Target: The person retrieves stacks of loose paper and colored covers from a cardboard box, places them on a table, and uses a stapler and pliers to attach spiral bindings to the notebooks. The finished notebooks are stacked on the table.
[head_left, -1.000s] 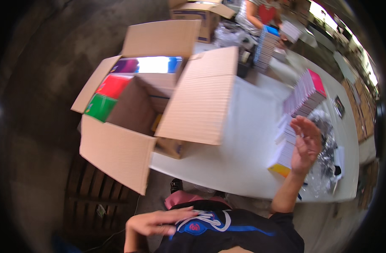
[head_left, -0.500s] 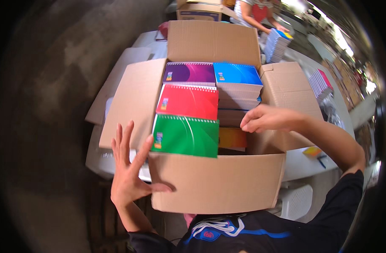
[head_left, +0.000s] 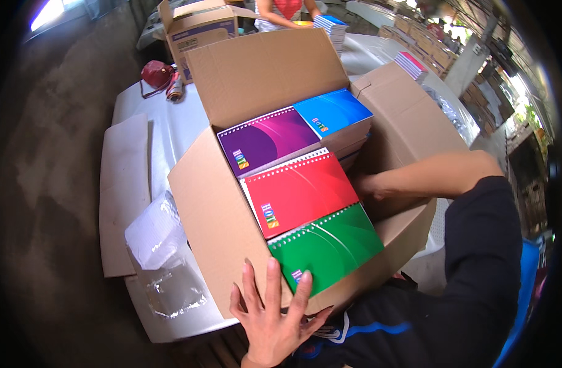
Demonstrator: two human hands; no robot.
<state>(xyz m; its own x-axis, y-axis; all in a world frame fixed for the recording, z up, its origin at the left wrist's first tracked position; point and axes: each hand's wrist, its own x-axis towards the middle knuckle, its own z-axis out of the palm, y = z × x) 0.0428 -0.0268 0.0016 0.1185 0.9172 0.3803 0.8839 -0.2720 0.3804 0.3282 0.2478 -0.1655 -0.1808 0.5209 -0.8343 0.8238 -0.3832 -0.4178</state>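
An open cardboard box (head_left: 265, 73) in front of me holds stacks of spiral-bound notebooks. On top are a purple notebook (head_left: 271, 138), a blue notebook (head_left: 336, 113), a red notebook (head_left: 302, 191) and a green notebook (head_left: 333, 251). My left hand (head_left: 278, 316) is open, fingers spread over the box's near left corner, the fingertips by the green notebook's lower left corner. Down in the right side of the box is my right hand (head_left: 370, 186), beside the red notebook. Its fingers are hidden behind the stacks, so any hold cannot be seen.
The box stands on a white table (head_left: 170, 325) with a flat cardboard piece (head_left: 124, 196), clear plastic wrapping (head_left: 161, 236) and a dark red pouch (head_left: 157, 75). Another carton (head_left: 201, 40) and a notebook stack (head_left: 411, 66) are farther off. A person (head_left: 284, 15) is across the table.
My right hand has gone from above the box's right side down into it. My left hand has come to the near left corner by the green notebook. The view has turned.
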